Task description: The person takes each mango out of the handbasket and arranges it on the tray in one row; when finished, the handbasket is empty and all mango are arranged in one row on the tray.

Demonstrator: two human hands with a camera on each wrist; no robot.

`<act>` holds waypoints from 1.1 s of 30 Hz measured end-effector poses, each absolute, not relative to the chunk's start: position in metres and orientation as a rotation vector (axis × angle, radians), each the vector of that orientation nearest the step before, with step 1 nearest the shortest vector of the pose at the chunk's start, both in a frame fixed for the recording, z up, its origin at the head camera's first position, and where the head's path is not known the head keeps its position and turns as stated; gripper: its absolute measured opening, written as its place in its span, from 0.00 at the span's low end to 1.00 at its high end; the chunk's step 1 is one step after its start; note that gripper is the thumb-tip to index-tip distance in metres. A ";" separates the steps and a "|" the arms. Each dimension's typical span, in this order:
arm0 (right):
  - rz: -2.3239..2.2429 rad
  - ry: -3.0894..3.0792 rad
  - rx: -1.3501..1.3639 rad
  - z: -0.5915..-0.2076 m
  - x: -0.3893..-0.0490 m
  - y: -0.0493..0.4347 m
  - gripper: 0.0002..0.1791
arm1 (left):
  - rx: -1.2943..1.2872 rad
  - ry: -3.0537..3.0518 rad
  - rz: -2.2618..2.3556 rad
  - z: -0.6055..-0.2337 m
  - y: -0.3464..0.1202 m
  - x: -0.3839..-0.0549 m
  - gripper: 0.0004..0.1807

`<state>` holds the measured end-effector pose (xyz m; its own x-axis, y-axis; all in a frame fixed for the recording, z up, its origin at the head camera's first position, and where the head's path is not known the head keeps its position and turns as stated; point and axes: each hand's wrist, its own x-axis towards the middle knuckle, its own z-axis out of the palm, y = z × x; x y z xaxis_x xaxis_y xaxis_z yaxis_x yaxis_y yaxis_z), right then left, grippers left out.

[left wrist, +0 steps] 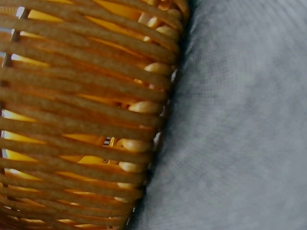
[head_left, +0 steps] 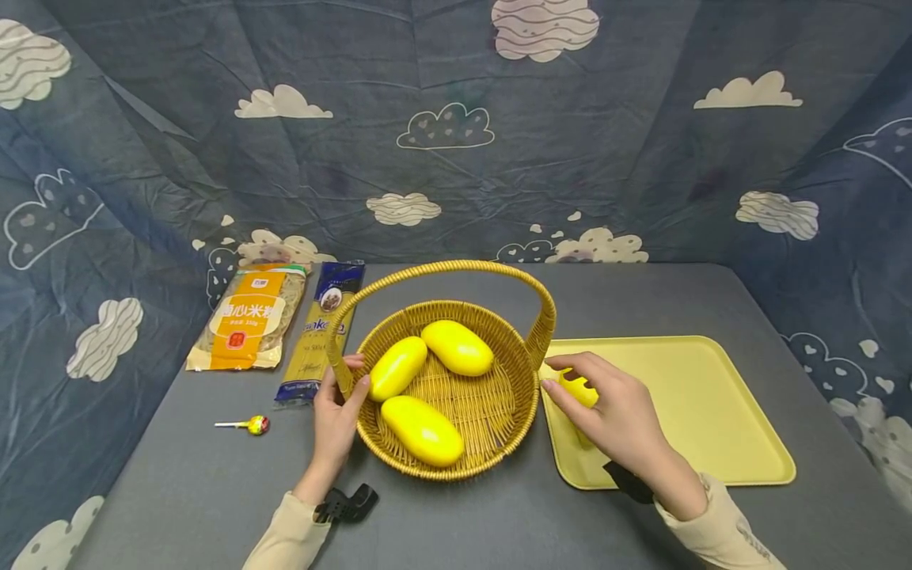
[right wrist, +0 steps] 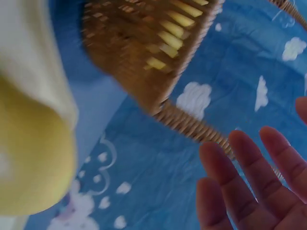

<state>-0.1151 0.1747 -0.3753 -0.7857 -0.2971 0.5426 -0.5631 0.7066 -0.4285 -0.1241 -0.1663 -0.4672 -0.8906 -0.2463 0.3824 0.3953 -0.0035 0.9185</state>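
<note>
A golden wicker basket (head_left: pixel 499 408) with a tall arched handle stands in the middle of the table. Inside lie three yellow mangoes, one at the left (head_left: pixel 399 369), one at the back (head_left: pixel 457 348) and one in front (head_left: pixel 423 431). My left hand (head_left: pixel 336 419) grips the basket's left side by the handle's foot, thumb over the rim. Woven wall (left wrist: pixel 86 105) fills much of the left wrist view. Just right of the basket, my right hand (head_left: pixel 616 404) hovers with extended fingers, holding nothing. Another mango (right wrist: pixel 33 153) lies below it on the yellow tray (head_left: pixel 712 412), partly hidden by the hand.
To the left lie an orange-and-clear food bag (head_left: pixel 245 321) and a blue-and-gold pasta packet (head_left: pixel 313 340). A lollipop (head_left: pixel 252 425) lies nearer the front. Behind the grey table (head_left: pixel 484 522) hangs a dark blue cloth (head_left: pixel 356 47) with cloud prints.
</note>
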 end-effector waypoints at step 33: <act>0.537 -3.199 0.889 -0.350 -0.191 0.071 0.34 | -0.180 -1.834 -1.962 -0.467 -0.166 -0.125 0.13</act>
